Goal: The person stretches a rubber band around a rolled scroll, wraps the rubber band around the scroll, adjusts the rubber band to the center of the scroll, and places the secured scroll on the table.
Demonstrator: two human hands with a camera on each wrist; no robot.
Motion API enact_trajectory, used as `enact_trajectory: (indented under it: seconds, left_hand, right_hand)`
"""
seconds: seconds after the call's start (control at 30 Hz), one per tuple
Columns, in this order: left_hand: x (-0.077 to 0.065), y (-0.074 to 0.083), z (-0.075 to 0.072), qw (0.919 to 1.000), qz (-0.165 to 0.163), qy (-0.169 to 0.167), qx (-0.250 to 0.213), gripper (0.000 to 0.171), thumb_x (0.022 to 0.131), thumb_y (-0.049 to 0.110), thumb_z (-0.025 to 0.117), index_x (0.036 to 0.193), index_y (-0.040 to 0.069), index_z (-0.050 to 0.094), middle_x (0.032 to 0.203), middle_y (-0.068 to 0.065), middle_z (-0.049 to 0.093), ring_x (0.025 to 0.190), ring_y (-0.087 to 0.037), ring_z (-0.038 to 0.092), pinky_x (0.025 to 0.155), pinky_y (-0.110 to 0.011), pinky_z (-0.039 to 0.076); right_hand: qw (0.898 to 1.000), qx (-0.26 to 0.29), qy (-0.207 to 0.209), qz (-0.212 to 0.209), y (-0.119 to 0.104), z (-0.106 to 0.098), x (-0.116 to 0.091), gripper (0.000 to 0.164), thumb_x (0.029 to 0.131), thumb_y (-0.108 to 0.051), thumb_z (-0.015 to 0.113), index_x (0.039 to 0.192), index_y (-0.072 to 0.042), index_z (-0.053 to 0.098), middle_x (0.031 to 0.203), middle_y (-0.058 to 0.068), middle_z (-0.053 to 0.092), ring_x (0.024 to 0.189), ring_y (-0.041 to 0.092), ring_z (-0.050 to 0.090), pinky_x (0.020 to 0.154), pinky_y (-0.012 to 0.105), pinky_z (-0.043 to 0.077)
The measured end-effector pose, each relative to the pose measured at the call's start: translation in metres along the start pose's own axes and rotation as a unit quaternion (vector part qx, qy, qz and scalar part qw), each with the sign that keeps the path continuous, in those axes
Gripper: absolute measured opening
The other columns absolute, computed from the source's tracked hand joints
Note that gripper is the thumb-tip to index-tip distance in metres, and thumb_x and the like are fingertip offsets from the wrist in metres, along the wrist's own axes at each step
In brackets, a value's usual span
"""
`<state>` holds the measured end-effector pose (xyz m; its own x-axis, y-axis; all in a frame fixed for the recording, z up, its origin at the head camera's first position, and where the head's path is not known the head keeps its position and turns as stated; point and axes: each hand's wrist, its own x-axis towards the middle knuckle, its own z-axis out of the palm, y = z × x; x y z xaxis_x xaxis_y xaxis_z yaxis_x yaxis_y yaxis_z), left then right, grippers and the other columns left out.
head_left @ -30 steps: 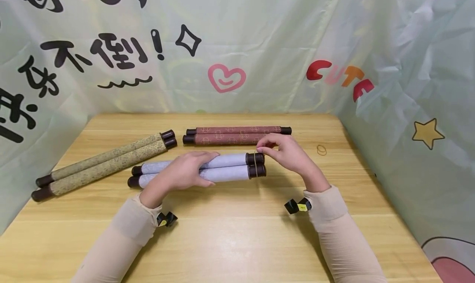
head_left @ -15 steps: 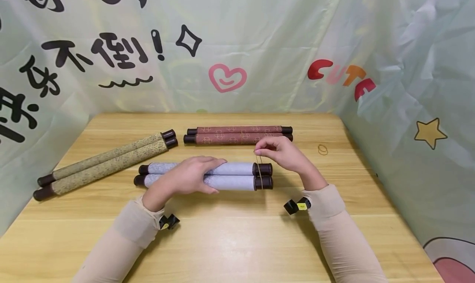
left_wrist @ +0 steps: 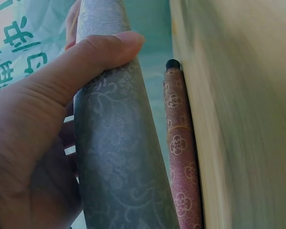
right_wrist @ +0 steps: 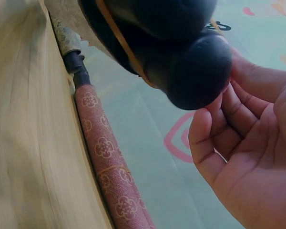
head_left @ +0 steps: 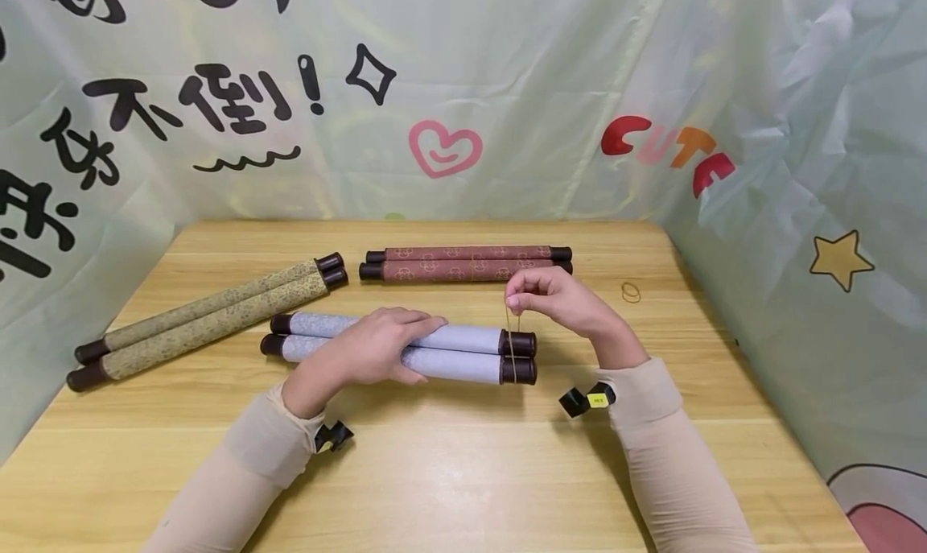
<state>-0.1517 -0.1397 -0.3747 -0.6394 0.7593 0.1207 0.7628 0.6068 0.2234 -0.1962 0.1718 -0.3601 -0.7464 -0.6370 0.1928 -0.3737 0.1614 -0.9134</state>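
A double-rolled scroll (head_left: 456, 365) in pale blue patterned cloth, with dark knobs at its ends, is held by my left hand (head_left: 380, 345) around its middle. In the left wrist view the thumb (left_wrist: 102, 52) lies across the blue cloth. A thin tan rubber band (head_left: 511, 352) loops around both dark knobs at the right end. My right hand (head_left: 561, 299) pinches the band's top between thumb and fingertips and stretches it up above the knobs. The right wrist view shows the band (right_wrist: 119, 36) crossing the dark knobs (right_wrist: 200, 71) close up.
A maroon flowered double-rolled scroll (head_left: 434, 270) lies at the back, a rubber band (right_wrist: 112, 168) around it. A yellow patterned scroll (head_left: 217, 319) lies slanted at the left. Loose rubber bands (head_left: 631, 293) lie on the wooden table (head_left: 463, 472) at right. Printed cloth (head_left: 521, 94) hangs behind.
The blue scroll has come nearer to me and a little right, its right end dropping lower. My right hand has pulled the band up off the knobs' top, stretching it.
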Motion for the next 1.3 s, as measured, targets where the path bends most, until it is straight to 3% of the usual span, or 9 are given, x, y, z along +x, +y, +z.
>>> enact_trajectory:
  seconds: [0.13, 0.33, 0.47, 0.57, 0.67, 0.77, 0.87, 1.1, 1.3]
  left_hand:
    - [-0.001, 0.002, 0.002, 0.9998, 0.011, 0.002, 0.016, 0.089, 0.072, 0.042, 0.085, 0.144, 0.006, 0.048, 0.132, -0.017, 0.058, 0.116, -0.035, 0.058, 0.103, -0.050, 0.043]
    - [0.000, 0.009, 0.006, 0.9972, 0.041, 0.008, 0.062, 0.084, 0.075, 0.043, 0.083, 0.142, 0.004, 0.050, 0.132, -0.017, 0.058, 0.117, -0.035, 0.057, 0.100, -0.051, 0.045]
    - [0.000, 0.016, 0.008, 0.9917, 0.050, 0.021, 0.117, 0.084, 0.073, 0.044, 0.083, 0.141, 0.006, 0.052, 0.130, -0.014, 0.060, 0.114, -0.034, 0.059, 0.095, -0.051, 0.048]
    - [0.000, 0.019, 0.011, 0.9854, 0.050, 0.031, 0.160, 0.084, 0.071, 0.044, 0.085, 0.140, 0.008, 0.053, 0.128, -0.012, 0.061, 0.110, -0.032, 0.060, 0.092, -0.050, 0.049]
    - [0.001, 0.022, 0.015, 0.9805, 0.044, 0.037, 0.188, 0.082, 0.072, 0.043, 0.085, 0.140, 0.010, 0.053, 0.128, -0.011, 0.061, 0.110, -0.031, 0.060, 0.092, -0.049, 0.049]
    - [0.003, 0.021, 0.019, 0.9777, 0.036, 0.047, 0.201, 0.081, 0.073, 0.041, 0.084, 0.140, 0.010, 0.052, 0.128, -0.011, 0.061, 0.110, -0.032, 0.059, 0.093, -0.049, 0.048]
    - [0.004, 0.019, 0.023, 0.9736, 0.027, 0.072, 0.215, 0.076, 0.075, 0.038, 0.083, 0.139, 0.010, 0.054, 0.126, -0.010, 0.062, 0.108, -0.031, 0.060, 0.092, -0.049, 0.049]
    - [0.005, 0.012, 0.024, 0.9577, -0.005, 0.156, 0.241, 0.065, 0.080, 0.033, 0.080, 0.136, 0.008, 0.057, 0.123, -0.012, 0.064, 0.108, -0.034, 0.060, 0.089, -0.050, 0.048]
    - [0.004, 0.010, 0.021, 0.9466, -0.015, 0.199, 0.253, 0.065, 0.080, 0.032, 0.080, 0.135, 0.007, 0.057, 0.123, -0.015, 0.064, 0.106, -0.036, 0.061, 0.089, -0.052, 0.049]
  right_hand:
    - [1.000, -0.006, 0.008, -0.013, -0.001, 0.001, 0.000, 0.006, 0.095, 0.002, 0.059, 0.091, 0.003, 0.063, 0.079, 0.010, 0.060, 0.074, 0.019, 0.056, 0.068, 0.028, 0.050]
    - [0.995, -0.066, 0.071, -0.008, -0.007, 0.005, 0.003, 0.009, 0.097, -0.003, 0.058, 0.091, 0.003, 0.062, 0.080, 0.011, 0.059, 0.072, 0.020, 0.052, 0.066, 0.028, 0.045]
    - [0.989, -0.110, 0.095, 0.019, -0.015, 0.012, 0.004, 0.011, 0.098, -0.011, 0.060, 0.092, -0.003, 0.063, 0.080, 0.006, 0.063, 0.071, 0.024, 0.057, 0.068, 0.030, 0.049]
    - [0.985, -0.133, 0.109, 0.010, -0.022, 0.019, 0.004, 0.009, 0.098, -0.013, 0.060, 0.092, -0.007, 0.063, 0.079, 0.004, 0.065, 0.073, 0.027, 0.063, 0.066, 0.031, 0.051]
    - [0.974, -0.179, 0.134, -0.030, -0.028, 0.026, 0.003, 0.008, 0.097, -0.014, 0.061, 0.091, -0.010, 0.063, 0.075, -0.001, 0.065, 0.069, 0.021, 0.063, 0.058, 0.028, 0.048]
    - [0.955, -0.233, 0.170, -0.075, -0.032, 0.032, 0.002, 0.006, 0.096, -0.013, 0.063, 0.090, -0.011, 0.064, 0.071, -0.004, 0.063, 0.062, 0.011, 0.059, 0.051, 0.027, 0.043]
    - [0.941, -0.251, 0.207, -0.091, -0.035, 0.036, 0.002, 0.005, 0.096, -0.010, 0.064, 0.090, -0.009, 0.064, 0.071, -0.004, 0.063, 0.059, 0.008, 0.060, 0.049, 0.025, 0.046]
    - [0.947, -0.170, 0.273, -0.013, -0.041, 0.041, 0.003, 0.009, 0.096, -0.012, 0.063, 0.093, -0.004, 0.064, 0.072, 0.006, 0.064, 0.060, 0.023, 0.065, 0.057, 0.034, 0.057]
    - [0.943, -0.149, 0.294, 0.054, -0.039, 0.039, 0.006, 0.014, 0.097, -0.015, 0.063, 0.094, -0.001, 0.065, 0.072, 0.009, 0.065, 0.059, 0.026, 0.066, 0.056, 0.037, 0.057]
